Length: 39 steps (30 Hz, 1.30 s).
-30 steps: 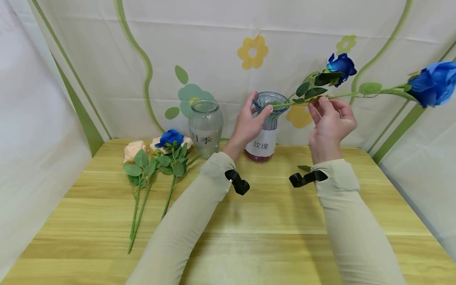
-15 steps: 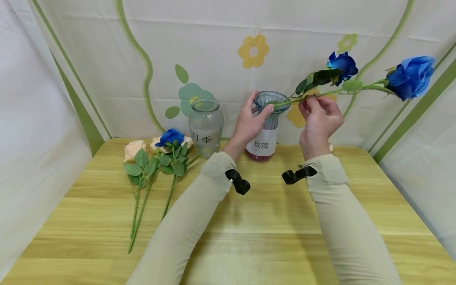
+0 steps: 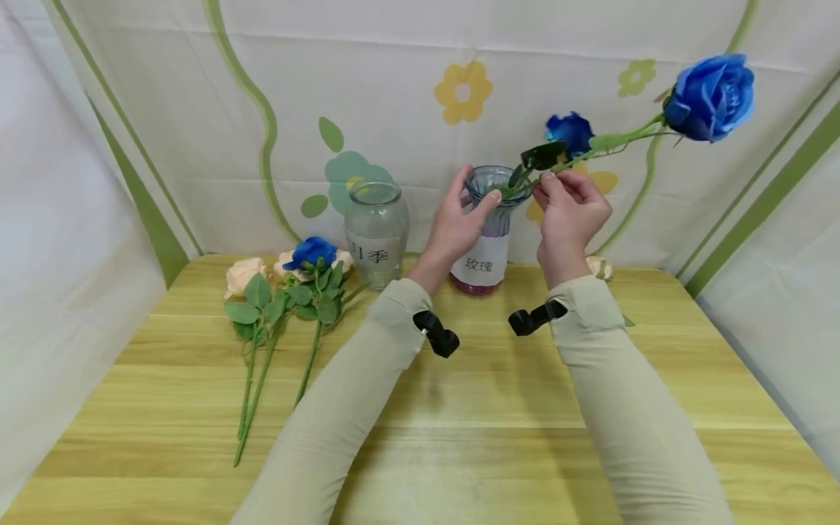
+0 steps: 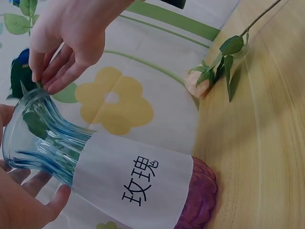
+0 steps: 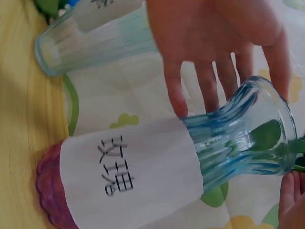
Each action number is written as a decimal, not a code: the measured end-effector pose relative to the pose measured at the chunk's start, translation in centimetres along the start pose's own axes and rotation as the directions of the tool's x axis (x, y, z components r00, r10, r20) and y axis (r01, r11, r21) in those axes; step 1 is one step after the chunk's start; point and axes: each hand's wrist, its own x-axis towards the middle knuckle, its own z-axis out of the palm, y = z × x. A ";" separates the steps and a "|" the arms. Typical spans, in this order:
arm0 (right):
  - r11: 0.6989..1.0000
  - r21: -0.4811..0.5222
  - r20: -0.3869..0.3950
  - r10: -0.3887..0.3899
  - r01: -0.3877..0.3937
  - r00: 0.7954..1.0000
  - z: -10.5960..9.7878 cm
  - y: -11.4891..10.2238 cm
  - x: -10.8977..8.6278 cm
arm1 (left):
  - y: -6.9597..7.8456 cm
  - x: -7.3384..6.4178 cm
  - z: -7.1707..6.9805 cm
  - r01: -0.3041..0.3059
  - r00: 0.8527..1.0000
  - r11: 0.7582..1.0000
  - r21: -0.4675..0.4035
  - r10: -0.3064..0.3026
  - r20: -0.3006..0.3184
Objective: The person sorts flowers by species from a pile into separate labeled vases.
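My left hand (image 3: 459, 226) holds the neck of a glass vase (image 3: 502, 219), thumb at the near rim and fingers on the far left side. The vase is blue at the top and purplish red at the base, with a white paper label (image 4: 133, 181). My right hand (image 3: 572, 213) pinches the green stem of a blue rose (image 3: 712, 98) just right of the rim; the bloom leans up to the right. A second blue rose (image 3: 569, 135) tilts out of the same vase behind that stem. A green leaf (image 5: 267, 136) shows through the glass in the right wrist view.
A clear glass vase (image 3: 377, 226) with a labelled front stands to the left. Peach roses (image 3: 246, 277) and a blue rose (image 3: 311, 253) lie on the left of the wooden table (image 3: 459, 467). Another peach rose (image 4: 198, 81) lies to the right.
My right hand has moved left toward the vase with the rose, whose bloom has swung left and up. The second blue rose has shifted left. My left hand stays at the vase.
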 end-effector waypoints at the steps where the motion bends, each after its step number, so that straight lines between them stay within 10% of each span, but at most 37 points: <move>1: 1.000 -0.002 -0.006 0.007 -0.007 1.000 0.1 0.1 0.0 | 0.0 0.0 0.0 -0.001 1.000 1.000 -0.003 0.001 -0.001; 39: 0.967 0.136 0.024 0.214 -0.216 0.976 -0.2 1.4 -0.1 | 0.3 -0.2 0.0 -0.009 1.000 1.000 -0.016 0.009 -0.006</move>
